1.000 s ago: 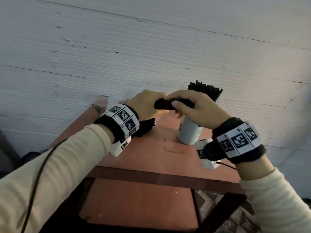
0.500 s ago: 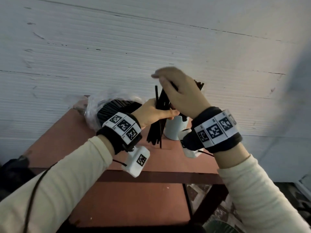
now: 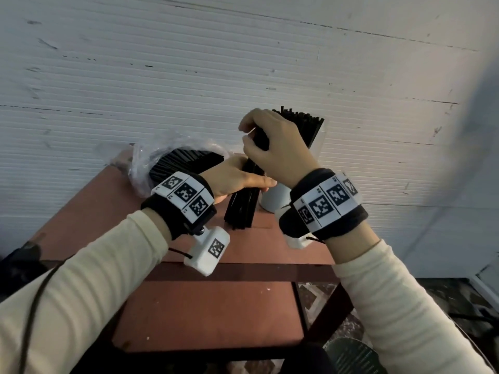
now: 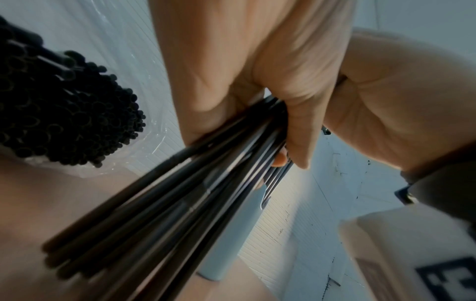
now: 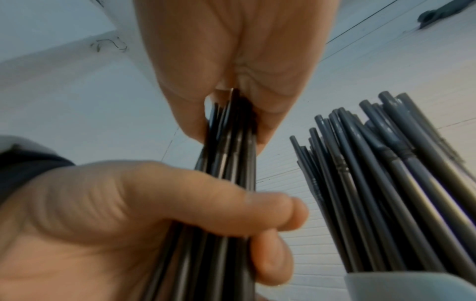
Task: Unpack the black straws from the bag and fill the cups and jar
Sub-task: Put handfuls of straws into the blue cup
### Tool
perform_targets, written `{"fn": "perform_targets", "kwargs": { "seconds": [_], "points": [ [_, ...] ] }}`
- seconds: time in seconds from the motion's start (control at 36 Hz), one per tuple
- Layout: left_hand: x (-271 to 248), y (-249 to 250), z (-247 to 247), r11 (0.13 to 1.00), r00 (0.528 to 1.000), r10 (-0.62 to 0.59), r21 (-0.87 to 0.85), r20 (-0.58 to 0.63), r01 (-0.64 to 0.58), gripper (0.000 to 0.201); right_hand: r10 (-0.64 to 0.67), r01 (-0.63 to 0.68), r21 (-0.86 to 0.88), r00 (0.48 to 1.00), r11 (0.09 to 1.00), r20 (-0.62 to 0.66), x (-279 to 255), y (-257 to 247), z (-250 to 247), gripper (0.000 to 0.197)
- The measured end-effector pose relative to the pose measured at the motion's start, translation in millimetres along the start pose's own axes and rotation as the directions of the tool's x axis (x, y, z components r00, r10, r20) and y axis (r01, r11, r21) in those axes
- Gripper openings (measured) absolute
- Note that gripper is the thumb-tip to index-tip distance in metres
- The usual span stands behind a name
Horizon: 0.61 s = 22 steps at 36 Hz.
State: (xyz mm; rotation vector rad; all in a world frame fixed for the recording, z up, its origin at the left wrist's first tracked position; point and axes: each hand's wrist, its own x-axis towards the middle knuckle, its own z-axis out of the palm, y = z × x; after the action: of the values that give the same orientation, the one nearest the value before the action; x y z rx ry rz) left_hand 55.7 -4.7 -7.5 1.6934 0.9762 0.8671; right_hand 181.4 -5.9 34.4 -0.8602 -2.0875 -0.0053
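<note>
Black thin plastic straws (image 3: 244,201) stand as an upright bundle, right hand (image 3: 278,151) gripping the top, left hand (image 3: 232,179) curled around the middle

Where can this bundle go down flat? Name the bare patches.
Bare tabletop lies between the front edge and both wrists, and left of the left hand. The back is crowded: bag of straws, white cup, right hand gripping the bundle.

Black straw bundle (image 3: 243,203) stands upright beside a straw-filled white cup (image 3: 272,198); more fill the clear bag (image 3: 140,168).
</note>
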Motion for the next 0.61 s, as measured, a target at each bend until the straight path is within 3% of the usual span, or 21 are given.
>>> {"fn": "perform_targets", "kwargs": {
  "seconds": [0.06, 0.25, 0.31, 0.42, 0.47, 0.61],
  "points": [
    [0.6, -4.2, 0.2, 0.999, 0.999, -0.053, 0.007, 0.006, 0.053, 0.051, 0.009, -0.008, 0.01, 0.999, 1.0, -0.04, -2.3, 0.6, 2.4, 0.014],
    [1.9, -18.2, 2.9, 0.977, 0.98, -0.198, 0.087, 0.031, 0.194, 0.029, 0.011, -0.011, 0.003, 0.999, 1.0, -0.044, -2.6, 2.8, 1.0, 0.008],
    [-0.1, -20.3, 2.4, 0.976, 0.979, -0.197, 0.104, 0.046, 0.191, 0.027, 0.009, -0.008, 0.021, 0.998, 1.0, -0.056, -3.2, 2.9, 0.9, 0.009],
    [-6.7, -17.3, 2.5, 0.972, 0.979, -0.169, 0.181, 0.113, 0.147, 0.043, 0.04, -0.035, 0.098, 0.998, 0.995, -0.056, -5.1, 4.6, -2.0, 0.012],
    [-6.6, -14.5, 2.4, 0.967, 0.977, -0.157, 0.224, 0.143, 0.123, 0.037, 0.087, -0.079, 0.161, 0.995, 0.984, -0.044, -6.8, 4.4, -8.5, 0.025],
    [-8.7, -4.0, 1.0, 0.977, 0.991, -0.064, 0.208, 0.121, 0.038, 0.035, 0.141, -0.116, 0.266, 0.987, 0.957, -0.074, -11.3, 4.2, -33.7, 0.082]
  ]
}}
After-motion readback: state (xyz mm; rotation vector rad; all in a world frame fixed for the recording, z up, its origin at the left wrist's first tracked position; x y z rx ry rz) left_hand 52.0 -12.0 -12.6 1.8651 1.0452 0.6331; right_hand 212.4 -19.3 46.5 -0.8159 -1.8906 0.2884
